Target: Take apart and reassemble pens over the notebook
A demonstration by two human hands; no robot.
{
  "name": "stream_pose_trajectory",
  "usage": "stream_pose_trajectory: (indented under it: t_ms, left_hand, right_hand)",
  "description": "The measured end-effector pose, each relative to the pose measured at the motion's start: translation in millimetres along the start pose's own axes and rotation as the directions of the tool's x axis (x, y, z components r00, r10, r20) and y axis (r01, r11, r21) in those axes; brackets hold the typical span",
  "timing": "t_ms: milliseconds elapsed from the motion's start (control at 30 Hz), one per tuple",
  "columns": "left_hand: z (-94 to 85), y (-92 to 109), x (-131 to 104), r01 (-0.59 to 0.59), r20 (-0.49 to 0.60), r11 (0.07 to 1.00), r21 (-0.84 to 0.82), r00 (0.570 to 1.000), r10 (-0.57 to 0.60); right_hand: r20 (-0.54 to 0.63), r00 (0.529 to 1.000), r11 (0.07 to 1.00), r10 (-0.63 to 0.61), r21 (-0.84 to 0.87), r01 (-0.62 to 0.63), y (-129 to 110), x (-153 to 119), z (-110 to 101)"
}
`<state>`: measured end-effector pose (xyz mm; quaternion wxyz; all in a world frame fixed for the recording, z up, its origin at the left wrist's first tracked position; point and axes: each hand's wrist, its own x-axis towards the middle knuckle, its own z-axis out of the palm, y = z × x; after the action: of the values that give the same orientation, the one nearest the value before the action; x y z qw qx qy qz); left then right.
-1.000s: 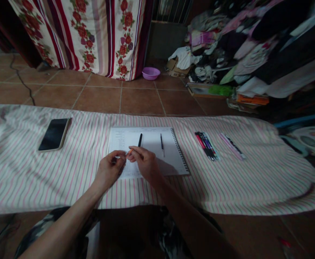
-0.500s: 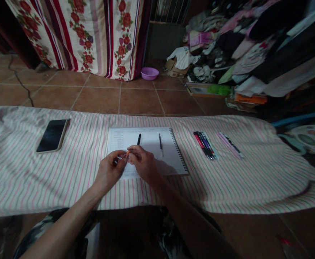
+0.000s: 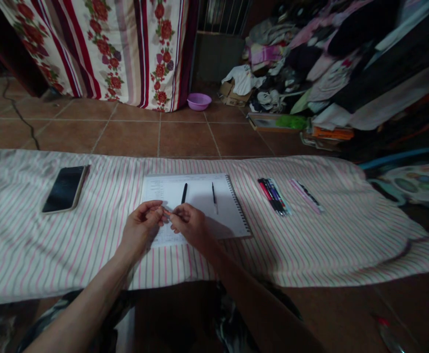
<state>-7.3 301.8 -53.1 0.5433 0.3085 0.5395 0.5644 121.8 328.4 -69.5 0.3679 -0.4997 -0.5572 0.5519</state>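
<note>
Over the lower left of an open spiral notebook (image 3: 232, 226), my left hand (image 3: 142, 223) and my right hand (image 3: 190, 223) are close together. Their fingertips pinch a small orange piece (image 3: 167, 213) from both sides; its exact shape is too small to tell. On the page, just beyond my right hand, lies a black pen part (image 3: 184, 193). To its right is a thin dark refill with a clear lower end (image 3: 214, 197). Both rest on the paper, untouched.
A phone (image 3: 65, 189) lies on the striped cloth (image 3: 100, 245) at left. Right of the notebook are a bundle of several pens (image 3: 274, 197) and a pink pen beside a black-and-white one (image 3: 307, 196). A purple basin (image 3: 199, 101) stands on the tiled floor beyond.
The fingertips have drawn slightly apart, showing more of the orange piece between them. The whole view has shifted a little, with the table items moving slightly left in the picture.
</note>
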Motion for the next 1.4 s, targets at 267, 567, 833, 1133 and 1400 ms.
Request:
stream_pose_trajectory:
  t_ms: [267,567,833,1133,1400]
  left_hand:
    - [2.9,-3,0,0.074,0.091,0.987,-0.14,0.994,-0.061]
    - [3.7,-5,-3,0.088,0.057,0.995,-0.048,0.995,-0.085]
    - [5.8,0,-6,0.075,0.051,0.995,0.059,0.996,-0.078]
    - [-1.3,-15,3,-0.099,0.012,0.898,0.428,0.995,0.104]
    - [-1.1,-20,7,-0.295,0.171,0.545,0.785,0.949,0.267]
  right_hand:
    - [0.042,0.995,0.972,0.087,0.216,-0.094,3,-1,6]
    - [0.086,0.996,0.997,-0.005,-0.079,0.012,1,-6,-2]
    - [-0.269,0.926,0.816,-0.263,-0.575,0.065,-12,14,-63]
    - [-0.324,0.926,0.528,-0.195,-0.83,-0.179,-2,16,-98]
    - [-0.281,0.945,0.43,-0.166,-0.883,-0.188,8,17,-94]
